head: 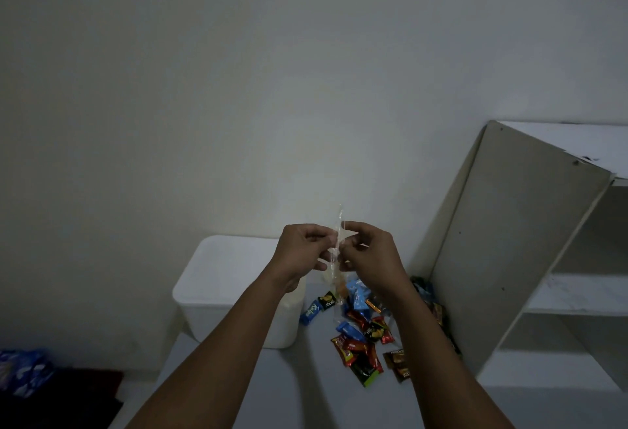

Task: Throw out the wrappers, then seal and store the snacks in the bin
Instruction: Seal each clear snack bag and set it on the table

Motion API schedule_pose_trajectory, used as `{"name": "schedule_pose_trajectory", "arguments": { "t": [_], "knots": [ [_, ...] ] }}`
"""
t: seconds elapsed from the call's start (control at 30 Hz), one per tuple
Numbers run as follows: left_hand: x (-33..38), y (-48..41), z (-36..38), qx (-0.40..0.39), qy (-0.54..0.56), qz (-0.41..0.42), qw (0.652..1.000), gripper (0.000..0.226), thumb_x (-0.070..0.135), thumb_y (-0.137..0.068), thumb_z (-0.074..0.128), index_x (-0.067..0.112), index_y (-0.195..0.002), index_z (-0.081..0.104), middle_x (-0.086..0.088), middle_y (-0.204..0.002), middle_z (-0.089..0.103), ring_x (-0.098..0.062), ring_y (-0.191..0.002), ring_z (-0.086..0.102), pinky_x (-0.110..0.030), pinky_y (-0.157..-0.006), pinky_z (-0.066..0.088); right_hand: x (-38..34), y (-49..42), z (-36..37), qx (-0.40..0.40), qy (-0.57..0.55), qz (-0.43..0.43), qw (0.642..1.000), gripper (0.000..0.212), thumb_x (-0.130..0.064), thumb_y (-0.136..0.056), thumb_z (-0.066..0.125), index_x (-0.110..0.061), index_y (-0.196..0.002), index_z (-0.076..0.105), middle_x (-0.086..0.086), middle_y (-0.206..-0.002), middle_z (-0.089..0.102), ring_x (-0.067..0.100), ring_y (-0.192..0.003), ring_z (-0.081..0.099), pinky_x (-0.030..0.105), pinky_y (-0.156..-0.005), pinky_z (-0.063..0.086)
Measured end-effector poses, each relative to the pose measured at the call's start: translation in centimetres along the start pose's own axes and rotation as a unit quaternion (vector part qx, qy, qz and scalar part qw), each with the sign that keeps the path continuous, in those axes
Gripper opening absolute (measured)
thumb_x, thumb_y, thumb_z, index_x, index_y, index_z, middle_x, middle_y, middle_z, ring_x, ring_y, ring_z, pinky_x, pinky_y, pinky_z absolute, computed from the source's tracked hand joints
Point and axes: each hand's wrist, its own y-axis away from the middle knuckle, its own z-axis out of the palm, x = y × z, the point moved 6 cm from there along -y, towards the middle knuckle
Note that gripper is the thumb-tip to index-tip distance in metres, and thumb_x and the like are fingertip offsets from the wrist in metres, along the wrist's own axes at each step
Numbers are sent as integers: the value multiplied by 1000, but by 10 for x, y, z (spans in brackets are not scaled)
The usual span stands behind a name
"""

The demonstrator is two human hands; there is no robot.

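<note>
While both forearms reach forward over the pale grey tabletop, the left hand and the right hand meet in the air just above and to the right of the white rectangular plastic bin, each pinching the upper edge of a thin clear plastic bag between thumb and curled fingers. Its top strip stands up above the knuckles, and the rest hangs down between the two wrists. What it holds is too blurred to tell, apart from a pale, slightly orange tint low down. The bin stands on the tabletop against the plain white wall; whether a lid covers it cannot be told in this dim light. Scattered just to the right of the bin, and below the hands, lie the small wrapped snacks in red, blue, black, green and brown foil, loose on the tabletop, with one blue packet almost touching the bin's right wall. Further right of the bin, beyond the snacks, a white open shelf unit rises, with a few more packets against its side panel. Well to the left of the bin and lower, off the tabletop, sits a blue patterned bundle on something dark.
</note>
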Motion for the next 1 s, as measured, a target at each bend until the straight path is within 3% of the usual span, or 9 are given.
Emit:
{"name": "schedule_pose_trajectory", "arguments": {
  "t": [0.13,0.27,0.4,0.53,0.67,0.8,0.9,1.0],
  "knots": [
    [4,2,7,-13,29,4,999,13,3,-87,72,5,-99,72,-19,-92,72,-23,-70,69,-34,-60,58,-2,-2,-5,31,26,-26,999,42,5,-93,57,-10,-132,59,5,-81,68,17,-69,70,34,-70,62],
    [5,-1,6,-1,47,6,999,17,-4,-84,72,4,-98,72,-20,-95,71,-24,-74,70,-34,-63,60,-3,3,-1,-27,7,2,1000,54,7,-87,63,-13,-136,54,9,-85,65,19,-71,67,32,-68,62],
    [2,0,9,11,69,6,998,25,-7,-83,71,2,-107,70,-20,-101,71,-25,-80,71,-33,-69,61,-5,4,-5,-6,34,-23,999,46,6,-88,62,-11,-132,58,12,-81,68,13,-63,66,29,-64,60],
    [4,-1,9,28,64,17,997,35,-13,-77,70,11,-103,72,-14,-102,71,-25,-88,70,-32,-73,60,-1,6,-4,-42,19,0,999,53,7,-86,65,-13,-134,56,18,-94,67,21,-75,68,28,-64,61],
    [3,0,6,39,99,19,994,35,-14,-81,67,9,-107,70,-14,-102,70,-25,-87,69,-33,-75,60,1,4,-8,-30,41,-1,999,46,1,-89,66,-11,-132,57,12,-88,70,18,-72,69,26,-64,60],
    [4,-1,13,26,105,2,994,33,-9,-86,64,6,-115,67,-13,-99,69,-24,-83,67,-36,-76,60,0,2,-8,-18,63,-19,998,29,-3,-93,62,-11,-120,68,7,-85,72,20,-70,69,28,-63,60],
    [7,-1,11,61,116,-8,991,13,4,-91,66,6,-103,70,-14,-87,69,-21,-71,64,-34,-64,60,-2,2,-10,-10,89,-38,995,23,-5,-93,62,-14,-111,73,3,-86,73,18,-66,67,30,-63,60],
    [4,1,18,52,116,-11,992,12,11,-93,66,2,-100,70,-12,-84,69,-19,-67,64,-37,-66,60,-3,-1,-16,33,87,-46,995,11,-13,-92,66,-12,-91,77,2,-73,72,7,-57,62,28,-59,56]
  ]
}}
